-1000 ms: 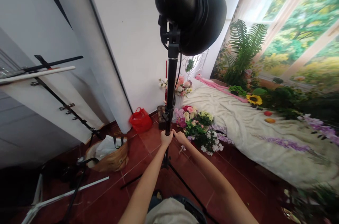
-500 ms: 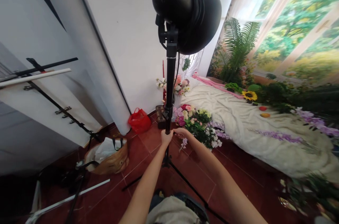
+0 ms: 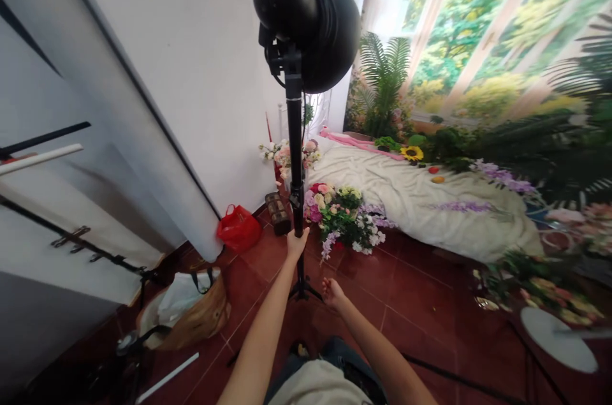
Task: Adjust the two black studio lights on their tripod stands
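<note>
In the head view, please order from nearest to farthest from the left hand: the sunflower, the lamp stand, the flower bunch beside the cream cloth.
1. Lamp stand: gripped in the left hand.
2. Flower bunch: right, beside the cream cloth.
3. Sunflower: farther right, near the cloth's far edge.

Red tiled floor (image 3: 415, 303): light stand (image 3: 295, 131), red bag (image 3: 239, 231), brown bag (image 3: 208, 312) | cream-draped bed (image 3: 363, 175): sunflower (image 3: 412, 153), purple flowers (image 3: 463, 206)
</note>
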### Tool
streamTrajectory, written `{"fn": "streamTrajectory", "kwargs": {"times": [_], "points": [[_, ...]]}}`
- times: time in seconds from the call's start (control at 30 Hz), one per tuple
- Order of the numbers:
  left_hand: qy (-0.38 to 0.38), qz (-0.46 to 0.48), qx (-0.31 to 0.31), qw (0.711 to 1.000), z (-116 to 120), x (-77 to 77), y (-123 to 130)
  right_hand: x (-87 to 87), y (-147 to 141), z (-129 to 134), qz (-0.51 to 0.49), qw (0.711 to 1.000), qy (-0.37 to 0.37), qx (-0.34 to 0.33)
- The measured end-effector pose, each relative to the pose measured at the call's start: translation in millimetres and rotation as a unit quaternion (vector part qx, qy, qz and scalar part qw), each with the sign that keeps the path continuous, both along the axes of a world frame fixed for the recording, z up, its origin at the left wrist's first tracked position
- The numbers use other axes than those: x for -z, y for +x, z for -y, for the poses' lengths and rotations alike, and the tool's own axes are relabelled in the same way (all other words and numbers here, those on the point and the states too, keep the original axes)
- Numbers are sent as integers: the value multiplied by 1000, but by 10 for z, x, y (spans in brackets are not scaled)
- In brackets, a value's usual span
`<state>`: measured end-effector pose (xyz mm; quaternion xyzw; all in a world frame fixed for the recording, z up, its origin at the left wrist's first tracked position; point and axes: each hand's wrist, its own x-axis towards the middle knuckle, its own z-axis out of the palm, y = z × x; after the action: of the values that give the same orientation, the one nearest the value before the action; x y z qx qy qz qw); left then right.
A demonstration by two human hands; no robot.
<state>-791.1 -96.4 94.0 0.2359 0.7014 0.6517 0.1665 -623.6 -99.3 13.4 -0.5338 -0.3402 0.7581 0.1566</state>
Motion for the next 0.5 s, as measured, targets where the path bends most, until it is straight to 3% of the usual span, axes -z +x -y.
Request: {"fn": "streamTrajectory", "kwargs": {"times": [0.13,0.3,0.5], "points": [[7,-10,18,1000,-12,21,-30,196,296,180,-20,991,-71,109],[-12,-35,-10,999,-54,-9,-28,322,734,293,-48,967,-118,219],[-93,-47,-56,993,-79,-278,101,313,1721,305,-67,945,-97,304]]}}
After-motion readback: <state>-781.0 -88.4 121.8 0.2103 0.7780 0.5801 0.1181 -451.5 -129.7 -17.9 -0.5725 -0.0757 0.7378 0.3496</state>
